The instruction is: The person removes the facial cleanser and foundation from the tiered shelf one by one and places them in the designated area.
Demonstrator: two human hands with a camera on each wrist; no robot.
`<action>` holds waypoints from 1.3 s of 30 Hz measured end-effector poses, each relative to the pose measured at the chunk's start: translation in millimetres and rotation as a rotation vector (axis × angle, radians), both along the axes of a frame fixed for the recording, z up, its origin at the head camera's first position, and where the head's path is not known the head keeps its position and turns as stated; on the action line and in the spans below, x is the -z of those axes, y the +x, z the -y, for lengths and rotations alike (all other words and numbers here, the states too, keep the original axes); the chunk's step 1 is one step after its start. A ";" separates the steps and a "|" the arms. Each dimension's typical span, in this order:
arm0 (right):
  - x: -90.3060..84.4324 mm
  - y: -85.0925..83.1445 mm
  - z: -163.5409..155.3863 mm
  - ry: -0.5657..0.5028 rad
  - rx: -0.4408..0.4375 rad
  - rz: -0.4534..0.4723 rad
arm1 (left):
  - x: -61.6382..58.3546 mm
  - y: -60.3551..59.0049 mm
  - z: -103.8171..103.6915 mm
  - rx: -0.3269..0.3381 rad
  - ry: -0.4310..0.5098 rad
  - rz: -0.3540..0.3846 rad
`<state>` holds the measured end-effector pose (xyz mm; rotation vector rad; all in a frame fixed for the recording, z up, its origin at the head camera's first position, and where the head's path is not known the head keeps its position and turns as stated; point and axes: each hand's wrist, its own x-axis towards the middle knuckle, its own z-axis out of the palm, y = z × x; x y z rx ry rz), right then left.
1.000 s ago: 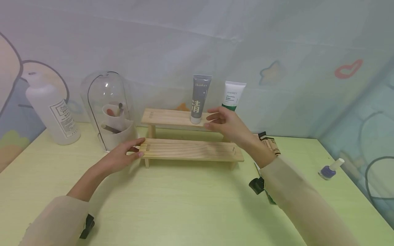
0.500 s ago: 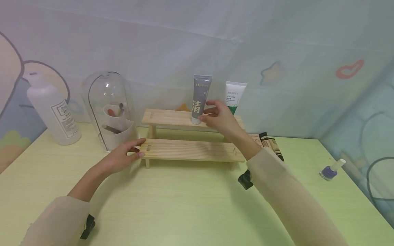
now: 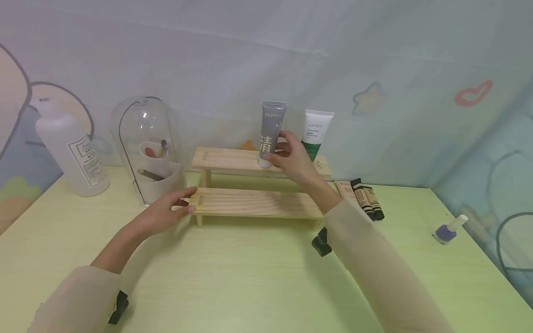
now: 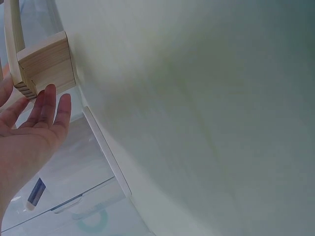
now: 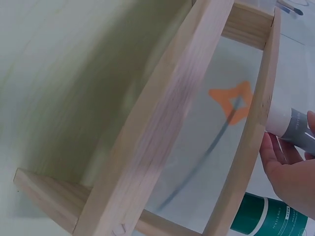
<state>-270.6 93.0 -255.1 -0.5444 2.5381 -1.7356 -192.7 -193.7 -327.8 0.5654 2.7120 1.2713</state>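
Your right hand has moved left since a moment ago and now curls its fingers round the grey tube, which stands upright on the wooden rack's upper step beside the white tube. Your left hand stays with straight fingers against the lower step's left end.

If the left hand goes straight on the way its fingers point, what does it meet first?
Probably the end of the lower shelf: the left hand points right, fingertips already at that end in the head view. The wrist view seems to agree.
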 end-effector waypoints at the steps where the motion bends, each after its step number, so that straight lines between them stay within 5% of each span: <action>1: 0.9 -0.5 0.5 -0.005 0.004 -0.004 | 0.1 0.1 0.2 0.000 0.000 -0.001; 18: 1.5 3.8 -0.5 0.082 0.048 -0.055 | 0.4 0.2 1.0 0.003 0.001 0.001; 39: 1.4 18.7 -21.1 0.099 -0.059 -0.103 | 2.1 -1.3 1.8 0.008 0.006 0.003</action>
